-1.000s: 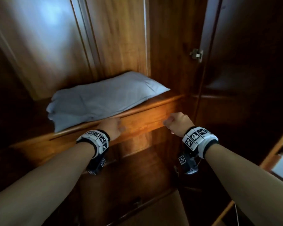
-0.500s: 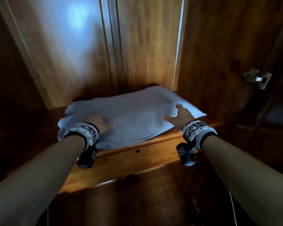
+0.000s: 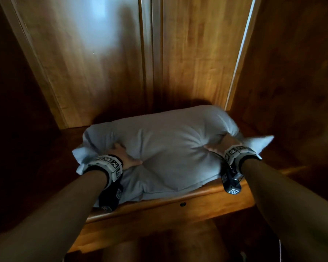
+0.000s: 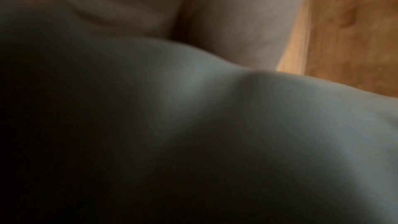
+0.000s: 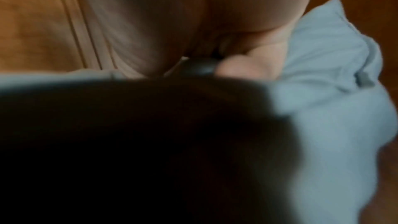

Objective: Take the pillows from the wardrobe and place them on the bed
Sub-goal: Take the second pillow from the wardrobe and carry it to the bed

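A pale blue-grey pillow [image 3: 169, 148] lies on a wooden wardrobe shelf [image 3: 178, 207]. My left hand [image 3: 121, 155] grips its left side, fingers sunk into the fabric. My right hand [image 3: 219, 146] grips the right side the same way, so the pillow bulges and puckers between them. Its right corner [image 3: 261, 142] sticks out past my right wrist. In the left wrist view blurred pillow cloth [image 4: 237, 117] fills most of the picture. In the right wrist view my curled fingers [image 5: 247, 64] press into the pillow [image 5: 333, 91]. No other pillow is in view.
The wardrobe's wooden back panel [image 3: 110, 63] rises just behind the pillow. Dark side walls [image 3: 292, 82] close in on both sides. The shelf's front edge has a small hole [image 3: 182, 204], with a dark compartment below it.
My hands went from lying on top of the pillow to gripping its two sides. The pillow has bunched up between them, and the view has come closer to the shelf.
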A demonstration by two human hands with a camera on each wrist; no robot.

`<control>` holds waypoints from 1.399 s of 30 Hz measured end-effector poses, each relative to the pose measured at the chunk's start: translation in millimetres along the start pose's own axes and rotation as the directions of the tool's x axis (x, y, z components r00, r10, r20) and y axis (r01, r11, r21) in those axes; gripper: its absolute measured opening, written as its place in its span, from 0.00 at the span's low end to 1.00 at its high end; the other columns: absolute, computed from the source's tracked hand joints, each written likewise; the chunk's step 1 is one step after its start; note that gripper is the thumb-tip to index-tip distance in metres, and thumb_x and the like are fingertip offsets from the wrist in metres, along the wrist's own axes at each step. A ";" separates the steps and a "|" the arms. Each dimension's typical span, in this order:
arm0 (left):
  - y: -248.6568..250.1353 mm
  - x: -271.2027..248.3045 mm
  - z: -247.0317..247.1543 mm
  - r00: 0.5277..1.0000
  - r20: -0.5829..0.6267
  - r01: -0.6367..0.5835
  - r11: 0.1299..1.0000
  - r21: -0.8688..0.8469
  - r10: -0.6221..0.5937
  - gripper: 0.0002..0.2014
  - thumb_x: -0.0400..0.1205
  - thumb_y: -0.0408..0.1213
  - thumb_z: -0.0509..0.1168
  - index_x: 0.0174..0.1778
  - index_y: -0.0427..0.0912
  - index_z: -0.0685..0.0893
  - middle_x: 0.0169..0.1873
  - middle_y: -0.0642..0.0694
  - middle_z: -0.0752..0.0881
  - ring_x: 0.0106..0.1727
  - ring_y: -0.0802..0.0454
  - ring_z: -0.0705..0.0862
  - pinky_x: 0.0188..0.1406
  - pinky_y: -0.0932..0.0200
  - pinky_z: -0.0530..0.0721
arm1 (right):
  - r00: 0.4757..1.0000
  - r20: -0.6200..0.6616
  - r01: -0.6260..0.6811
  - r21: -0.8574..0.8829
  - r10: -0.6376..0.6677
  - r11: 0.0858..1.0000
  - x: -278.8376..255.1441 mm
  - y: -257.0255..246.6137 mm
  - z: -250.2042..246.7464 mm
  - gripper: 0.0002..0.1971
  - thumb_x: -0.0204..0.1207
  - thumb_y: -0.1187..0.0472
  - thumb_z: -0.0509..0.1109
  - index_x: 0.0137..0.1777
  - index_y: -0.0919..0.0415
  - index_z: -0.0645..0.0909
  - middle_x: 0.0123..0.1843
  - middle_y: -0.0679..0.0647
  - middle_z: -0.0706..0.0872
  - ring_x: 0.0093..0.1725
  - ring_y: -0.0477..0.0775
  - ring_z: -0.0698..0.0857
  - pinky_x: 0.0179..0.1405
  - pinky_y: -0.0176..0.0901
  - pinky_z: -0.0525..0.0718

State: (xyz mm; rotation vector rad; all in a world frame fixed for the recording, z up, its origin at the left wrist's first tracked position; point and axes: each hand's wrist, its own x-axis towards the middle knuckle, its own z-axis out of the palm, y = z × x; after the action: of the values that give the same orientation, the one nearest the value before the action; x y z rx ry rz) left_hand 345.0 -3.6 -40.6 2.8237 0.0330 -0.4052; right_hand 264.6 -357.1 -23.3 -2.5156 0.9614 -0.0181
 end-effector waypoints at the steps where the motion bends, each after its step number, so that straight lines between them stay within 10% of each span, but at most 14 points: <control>1: 3.0 3.7 2.4 1.000 -0.001 -0.020 1.000 0.009 0.020 0.62 0.67 0.72 0.67 0.86 0.40 0.43 0.86 0.40 0.54 0.83 0.38 0.64 0.79 0.47 0.65 | 1.000 -0.015 0.026 -0.010 -0.026 1.000 0.8 -2.1 4.1 0.60 0.59 0.28 0.77 0.84 0.61 0.58 0.80 0.67 0.72 0.77 0.70 0.75 0.76 0.60 0.74; 10: 12.8 -2.6 12.3 0.965 -0.128 -0.246 0.961 -0.128 0.230 0.29 0.78 0.46 0.63 0.75 0.42 0.73 0.70 0.36 0.81 0.66 0.34 0.81 0.68 0.43 0.80 | 0.981 -0.154 0.138 0.135 -0.117 0.981 -27.4 -2.4 9.5 0.22 0.76 0.58 0.71 0.69 0.64 0.78 0.66 0.71 0.84 0.65 0.74 0.83 0.62 0.54 0.81; 19: 27.9 -100.1 15.9 0.899 -0.281 -0.385 0.912 -0.143 0.335 0.20 0.77 0.31 0.60 0.66 0.38 0.77 0.61 0.32 0.84 0.60 0.30 0.82 0.58 0.47 0.80 | 0.965 -0.263 0.089 0.281 -0.012 0.956 -125.3 62.4 -15.2 0.27 0.71 0.60 0.71 0.73 0.55 0.78 0.61 0.70 0.88 0.63 0.73 0.85 0.60 0.53 0.83; 26: 50.0 -209.0 76.3 0.834 -0.245 -0.519 0.853 -0.043 0.495 0.18 0.75 0.31 0.62 0.62 0.38 0.78 0.56 0.28 0.84 0.57 0.28 0.83 0.56 0.44 0.83 | 0.961 -0.270 0.029 0.315 0.060 0.949 -261.6 181.6 -27.3 0.14 0.70 0.63 0.71 0.57 0.58 0.86 0.53 0.67 0.91 0.53 0.71 0.88 0.50 0.51 0.85; 36: 28.9 -383.7 279.1 0.749 0.227 -0.649 0.758 0.063 0.623 0.21 0.75 0.29 0.63 0.66 0.38 0.78 0.63 0.32 0.84 0.64 0.31 0.82 0.60 0.47 0.81 | 0.939 -0.057 -0.320 0.221 0.339 0.922 -490.3 377.9 75.6 0.16 0.69 0.57 0.65 0.58 0.52 0.82 0.54 0.62 0.89 0.54 0.68 0.88 0.51 0.53 0.85; 42: 14.8 -468.5 385.2 0.619 0.541 -0.719 0.688 0.099 0.570 0.30 0.80 0.29 0.63 0.80 0.36 0.67 0.74 0.33 0.77 0.71 0.34 0.79 0.68 0.47 0.80 | 0.862 0.080 -0.507 0.160 0.501 0.847 -582.9 462.8 124.5 0.17 0.73 0.58 0.62 0.60 0.51 0.84 0.59 0.62 0.89 0.58 0.69 0.87 0.59 0.56 0.85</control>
State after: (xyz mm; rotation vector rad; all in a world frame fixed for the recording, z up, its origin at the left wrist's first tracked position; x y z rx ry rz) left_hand -208.8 -119.1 -260.0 2.6539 -1.2413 -0.9575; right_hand -448.3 -240.8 -241.8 -2.0272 1.5091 0.0989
